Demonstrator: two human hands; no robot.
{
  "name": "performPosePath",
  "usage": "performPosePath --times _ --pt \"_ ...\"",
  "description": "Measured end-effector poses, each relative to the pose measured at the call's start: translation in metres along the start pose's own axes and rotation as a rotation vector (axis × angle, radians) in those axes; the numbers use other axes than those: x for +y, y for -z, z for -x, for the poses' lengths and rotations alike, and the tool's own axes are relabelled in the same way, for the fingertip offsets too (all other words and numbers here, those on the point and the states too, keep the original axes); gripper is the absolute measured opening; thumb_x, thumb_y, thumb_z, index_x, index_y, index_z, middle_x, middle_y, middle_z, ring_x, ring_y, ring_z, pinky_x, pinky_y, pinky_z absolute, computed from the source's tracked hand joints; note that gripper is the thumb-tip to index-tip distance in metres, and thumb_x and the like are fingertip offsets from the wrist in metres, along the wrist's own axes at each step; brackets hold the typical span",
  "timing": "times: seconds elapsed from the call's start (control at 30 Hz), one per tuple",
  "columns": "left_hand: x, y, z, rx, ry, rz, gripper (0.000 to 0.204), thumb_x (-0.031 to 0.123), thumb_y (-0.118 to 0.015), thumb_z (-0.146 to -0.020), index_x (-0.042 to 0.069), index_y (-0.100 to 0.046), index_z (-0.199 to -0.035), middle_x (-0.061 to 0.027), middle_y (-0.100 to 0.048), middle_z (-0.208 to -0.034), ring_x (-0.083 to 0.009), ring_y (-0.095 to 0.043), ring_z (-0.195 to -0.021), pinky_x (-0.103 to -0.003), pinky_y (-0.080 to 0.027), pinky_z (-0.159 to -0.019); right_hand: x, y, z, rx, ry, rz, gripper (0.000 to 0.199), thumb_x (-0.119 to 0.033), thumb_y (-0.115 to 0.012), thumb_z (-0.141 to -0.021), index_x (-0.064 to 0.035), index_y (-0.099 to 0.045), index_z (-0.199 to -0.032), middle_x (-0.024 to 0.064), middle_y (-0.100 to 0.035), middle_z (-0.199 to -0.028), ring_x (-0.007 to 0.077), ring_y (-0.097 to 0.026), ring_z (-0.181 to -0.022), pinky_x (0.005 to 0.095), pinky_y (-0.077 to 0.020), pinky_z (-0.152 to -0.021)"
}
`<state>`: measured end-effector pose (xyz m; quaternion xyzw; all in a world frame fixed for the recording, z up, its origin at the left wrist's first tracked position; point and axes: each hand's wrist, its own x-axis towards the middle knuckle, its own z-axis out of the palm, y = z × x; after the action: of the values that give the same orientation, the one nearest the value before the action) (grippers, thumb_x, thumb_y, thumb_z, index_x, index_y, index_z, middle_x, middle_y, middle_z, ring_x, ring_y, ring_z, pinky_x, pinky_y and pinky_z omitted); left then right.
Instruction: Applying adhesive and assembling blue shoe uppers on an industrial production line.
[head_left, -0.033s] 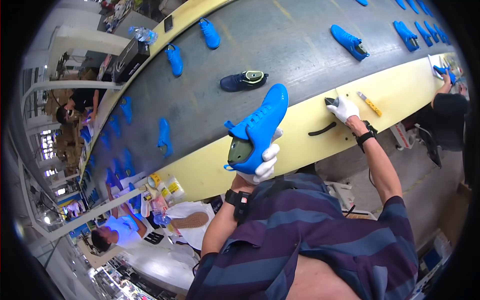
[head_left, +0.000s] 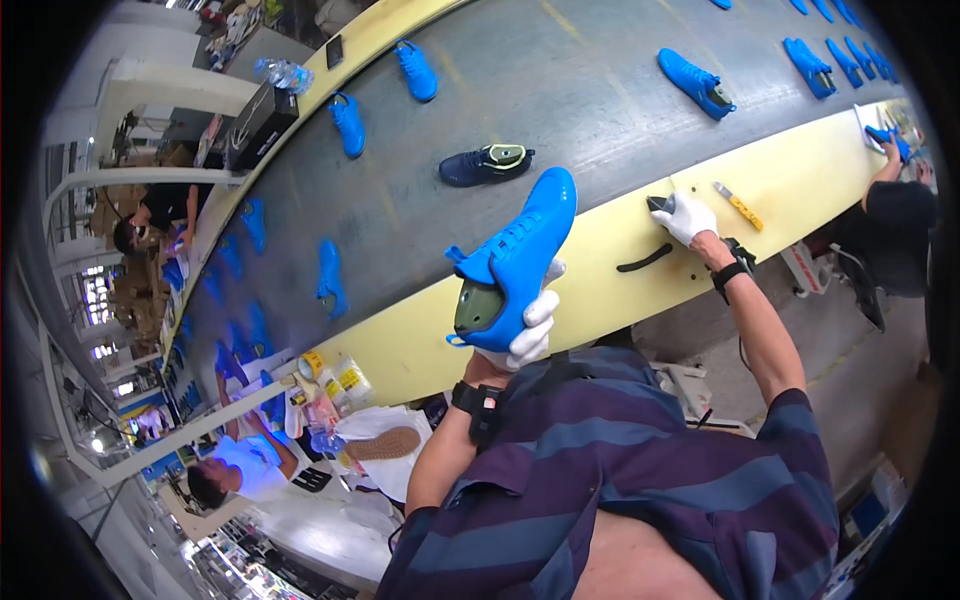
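My left hand (head_left: 530,330), in a white glove, is wrapped round the heel and underside of a blue shoe (head_left: 520,240), held up in front of me with its toe pointing up and to the right. An olive-green last (head_left: 478,305) fills the shoe's opening. Over the yellow ledge, my white-gloved right hand (head_left: 690,217) is closed on a small dark piece (head_left: 660,204), whose kind I cannot make out. Beside that hand lie a yellow utility knife (head_left: 740,207) and a curved black strip (head_left: 645,258).
On the grey conveyor belt (head_left: 600,130) lie a dark navy shoe (head_left: 470,168) and several blue shoes (head_left: 695,82). Tape and packets (head_left: 345,378) sit at the ledge's left end. Other people work at the left and far right, one handling a blue shoe (head_left: 885,142).
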<state>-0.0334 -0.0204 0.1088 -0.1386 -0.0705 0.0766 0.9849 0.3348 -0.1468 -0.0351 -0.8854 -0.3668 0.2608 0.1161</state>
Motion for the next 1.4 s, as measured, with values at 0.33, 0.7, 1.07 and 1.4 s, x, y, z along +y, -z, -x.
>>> performPosePath --times 0.33,0.7,1.07,1.4 --pt "0.001 -0.002 -0.002 0.107 0.054 -0.174 0.099 0.062 -0.064 -0.095 -0.002 -0.025 -0.160 -0.0231 -0.062 -0.100 -0.0363 -0.066 -0.062 -0.042 -0.049 -0.043 0.000 0.001 0.005 0.030 0.038 0.032 0.051 -0.054 -0.071 -0.092 -0.0075 -0.069 -0.110 0.0182 -0.076 -0.105 0.0391 -0.072 -0.101 0.0465 -0.0559 -0.088" --pt "0.007 -0.022 -0.008 0.198 0.139 -0.412 0.104 0.070 -0.063 -0.093 -0.003 -0.028 -0.159 -0.0193 -0.061 -0.097 -0.0315 -0.064 -0.059 -0.041 -0.045 -0.043 -0.001 0.002 0.002 0.043 0.036 0.065 0.051 -0.055 -0.071 -0.091 -0.0074 -0.070 -0.110 0.0189 -0.076 -0.106 0.0387 -0.072 -0.101 0.0460 -0.0556 -0.088" --pt "-0.003 -0.053 -0.006 0.530 0.075 -1.283 0.091 0.069 -0.067 -0.092 -0.001 -0.052 -0.148 -0.0162 -0.064 -0.136 -0.0282 -0.063 -0.123 -0.042 -0.050 -0.108 -0.036 0.026 0.049 0.539 0.336 -0.066 0.037 -0.024 -0.081 -0.087 0.0012 -0.070 -0.113 0.0207 -0.074 -0.103 0.0393 -0.071 -0.097 0.0483 -0.0558 -0.087" --pt "-0.024 -0.067 -0.031 0.600 0.177 -1.525 0.097 0.054 -0.076 -0.087 0.002 -0.038 -0.159 -0.0127 -0.054 -0.151 -0.0251 -0.050 -0.140 -0.041 -0.039 -0.118 -0.172 0.087 0.148 -0.388 0.324 -1.085 0.062 -0.038 -0.058 -0.107 0.0047 -0.049 -0.151 0.0195 -0.063 -0.142 0.0241 -0.062 -0.128 0.0362 -0.0497 -0.107"
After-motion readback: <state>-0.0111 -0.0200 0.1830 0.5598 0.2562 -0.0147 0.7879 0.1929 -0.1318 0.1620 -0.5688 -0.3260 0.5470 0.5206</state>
